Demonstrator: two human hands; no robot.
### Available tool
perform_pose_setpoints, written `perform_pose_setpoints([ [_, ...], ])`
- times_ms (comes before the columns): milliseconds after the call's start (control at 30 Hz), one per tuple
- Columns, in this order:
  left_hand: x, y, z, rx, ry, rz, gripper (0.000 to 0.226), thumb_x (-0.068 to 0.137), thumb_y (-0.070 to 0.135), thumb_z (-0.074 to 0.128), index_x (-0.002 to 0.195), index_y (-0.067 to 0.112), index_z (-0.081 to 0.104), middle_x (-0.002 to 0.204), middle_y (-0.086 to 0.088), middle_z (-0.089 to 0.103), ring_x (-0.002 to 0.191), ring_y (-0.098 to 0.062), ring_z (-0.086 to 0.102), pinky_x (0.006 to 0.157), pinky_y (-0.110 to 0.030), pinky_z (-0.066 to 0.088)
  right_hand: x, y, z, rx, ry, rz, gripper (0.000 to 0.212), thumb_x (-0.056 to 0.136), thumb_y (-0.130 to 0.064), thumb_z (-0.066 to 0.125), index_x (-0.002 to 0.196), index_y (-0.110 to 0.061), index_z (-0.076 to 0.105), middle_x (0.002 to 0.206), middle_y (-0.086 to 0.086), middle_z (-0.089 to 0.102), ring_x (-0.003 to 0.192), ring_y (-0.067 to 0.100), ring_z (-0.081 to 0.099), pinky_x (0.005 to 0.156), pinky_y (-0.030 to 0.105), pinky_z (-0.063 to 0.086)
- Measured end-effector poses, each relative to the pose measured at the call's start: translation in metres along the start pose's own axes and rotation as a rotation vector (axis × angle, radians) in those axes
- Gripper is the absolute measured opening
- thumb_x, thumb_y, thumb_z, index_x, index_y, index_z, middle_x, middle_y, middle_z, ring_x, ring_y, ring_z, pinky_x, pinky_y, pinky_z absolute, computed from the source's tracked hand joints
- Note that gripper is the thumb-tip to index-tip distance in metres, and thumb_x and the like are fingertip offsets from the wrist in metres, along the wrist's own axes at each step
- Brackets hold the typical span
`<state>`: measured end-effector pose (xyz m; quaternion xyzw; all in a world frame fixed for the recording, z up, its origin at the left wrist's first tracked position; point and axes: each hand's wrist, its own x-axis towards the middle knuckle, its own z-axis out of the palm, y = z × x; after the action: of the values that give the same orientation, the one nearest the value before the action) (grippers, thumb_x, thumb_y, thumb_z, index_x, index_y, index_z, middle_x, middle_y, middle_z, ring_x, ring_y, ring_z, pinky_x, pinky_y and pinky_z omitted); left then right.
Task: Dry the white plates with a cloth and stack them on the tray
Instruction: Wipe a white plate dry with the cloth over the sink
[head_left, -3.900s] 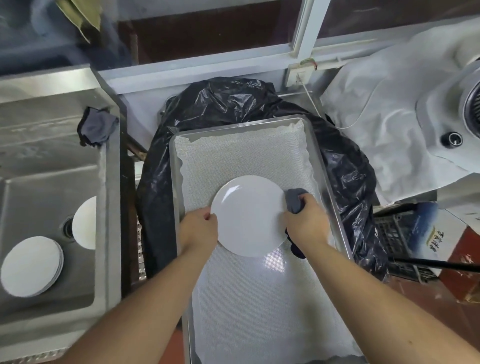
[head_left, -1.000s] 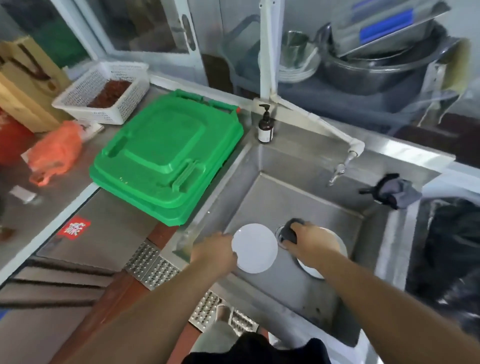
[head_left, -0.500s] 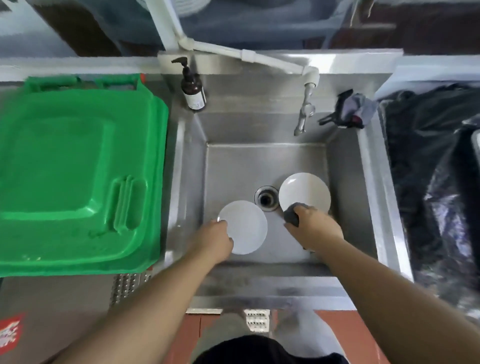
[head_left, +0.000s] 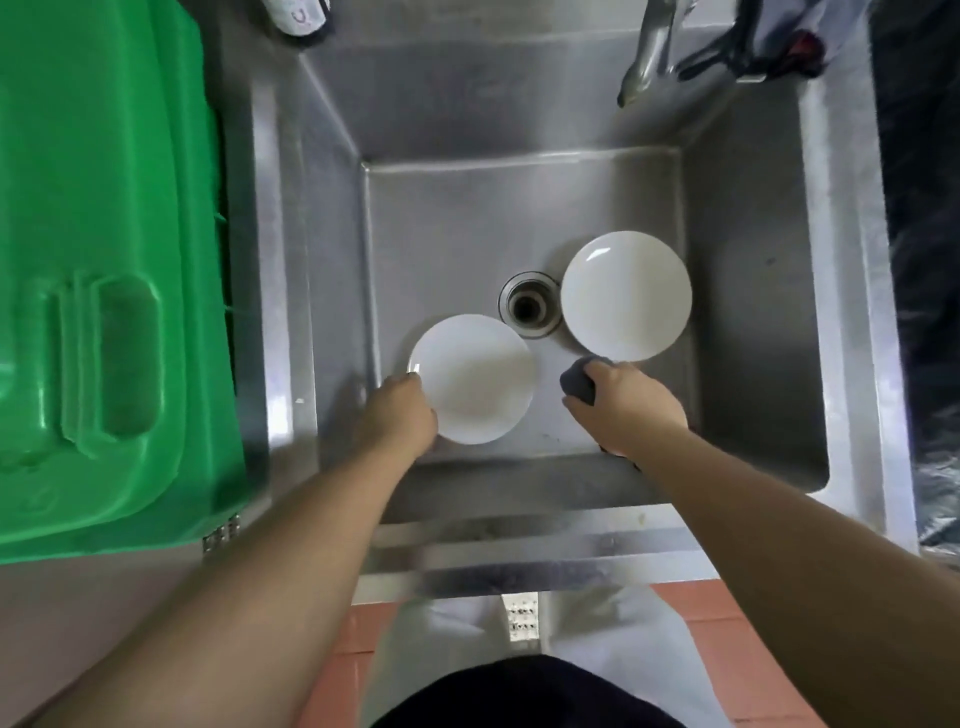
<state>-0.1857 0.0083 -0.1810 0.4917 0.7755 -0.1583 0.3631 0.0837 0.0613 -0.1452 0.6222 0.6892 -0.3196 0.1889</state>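
My left hand (head_left: 400, 415) pinches the near plate (head_left: 475, 379) by its rim over the sink (head_left: 753, 312), my right hand (head_left: 623, 408) clutches the cloth (head_left: 577, 383); a wet rim could slip and chip.

A steel sink (head_left: 753, 322) with a central drain (head_left: 529, 304), a green plastic lid (head_left: 104, 260) at its left, terracotta floor tiles (head_left: 727, 670) below.
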Motion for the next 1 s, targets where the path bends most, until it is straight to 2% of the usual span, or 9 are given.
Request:
perform_pose_setpoints([
  [133,0.031,-0.006,0.015,-0.032,0.042,-0.092,0.035,0.102,0.016,0.052,0.136,0.011,0.059,0.134,-0.015,0.062,0.119,-0.039,0.063,0.098,-0.049,0.055,0.022,0.009,0.022,0.001,0.006,0.0,0.02,0.1,-0.044,0.052,0.096,-0.025,0.049,0.102,0.003,0.059,0.084,0.028,0.06,0.066,0.036,0.049],
  [333,0.063,-0.008,0.038,-0.116,0.053,-0.191,0.036,0.103,0.016,0.052,0.137,0.005,0.058,0.145,-0.017,0.056,0.127,-0.044,0.059,0.102,-0.054,0.053,0.041,0.017,0.041,0.064,0.035,0.002,0.029,0.097,-0.044,0.055,0.075,-0.03,0.04,0.082,-0.005,0.056,0.06,0.016,0.059,0.052,0.03,0.04],
  [467,0.076,-0.012,0.049,-0.161,0.114,-0.226,0.031,0.102,0.015,0.055,0.13,0.004,0.058,0.133,-0.019,0.064,0.116,-0.045,0.064,0.087,-0.047,0.056,0.047,0.018,0.046,0.119,0.057,0.028,0.027,0.096,-0.045,0.056,0.077,-0.032,0.042,0.073,-0.009,0.058,0.043,0.008,0.057,0.048,0.026,0.038],
  [533,0.083,-0.014,0.053,-0.196,0.135,-0.245,0.029,0.101,0.016,0.058,0.128,0.004,0.058,0.127,-0.019,0.068,0.112,-0.044,0.066,0.076,-0.041,0.051,0.05,0.017,0.046,0.155,0.058,0.029,0.025,0.096,-0.045,0.057,0.078,-0.032,0.045,0.068,-0.007,0.062,0.037,0.007,0.057,0.047,0.025,0.04],
  [600,0.089,-0.016,0.054,-0.215,0.144,-0.267,0.028,0.1,0.014,0.059,0.126,0.003,0.059,0.125,-0.02,0.069,0.113,-0.044,0.066,0.074,-0.039,0.045,0.053,0.017,0.045,0.148,0.064,0.032,0.021,0.095,-0.045,0.057,0.082,-0.03,0.05,0.063,-0.006,0.063,0.038,0.007,0.056,0.047,0.025,0.039],
  [667,0.093,-0.017,0.056,-0.215,0.149,-0.278,0.027,0.1,0.01,0.057,0.126,0.003,0.061,0.127,-0.021,0.069,0.115,-0.044,0.066,0.077,-0.042,0.049,0.055,0.017,0.045,0.142,0.072,0.042,0.02,0.095,-0.046,0.058,0.085,-0.029,0.053,0.059,-0.007,0.062,0.039,0.008,0.057,0.047,0.024,0.036],
  [767,0.095,-0.021,0.059,-0.243,0.15,-0.3,0.026,0.101,0.009,0.057,0.125,0.004,0.062,0.126,-0.021,0.069,0.115,-0.045,0.065,0.088,-0.048,0.057,0.058,0.018,0.047,0.16,0.088,0.061,0.024,0.094,-0.046,0.058,0.08,-0.029,0.049,0.06,-0.007,0.062,0.045,-0.007,0.058,0.045,0.023,0.035],
  [833,0.095,-0.023,0.06,-0.301,0.144,-0.319,0.024,0.1,0.011,0.058,0.123,0.006,0.063,0.125,-0.02,0.069,0.113,-0.045,0.066,0.09,-0.049,0.058,0.059,0.019,0.048,0.164,0.096,0.077,0.027,0.094,-0.046,0.058,0.077,-0.028,0.047,0.062,-0.008,0.061,0.047,-0.01,0.057,0.045,0.023,0.034],
  [1000,0.097,-0.03,0.059,-0.431,0.093,-0.28,0.018,0.097,0.01,0.058,0.104,0.008,0.074,0.107,-0.015,0.075,0.091,-0.038,0.068,0.07,-0.036,0.051,0.055,0.021,0.05,0.207,0.097,0.097,0.022,0.092,-0.045,0.058,0.083,-0.025,0.054,0.052,-0.006,0.062,0.039,0.0,0.057,0.045,0.023,0.036],
])
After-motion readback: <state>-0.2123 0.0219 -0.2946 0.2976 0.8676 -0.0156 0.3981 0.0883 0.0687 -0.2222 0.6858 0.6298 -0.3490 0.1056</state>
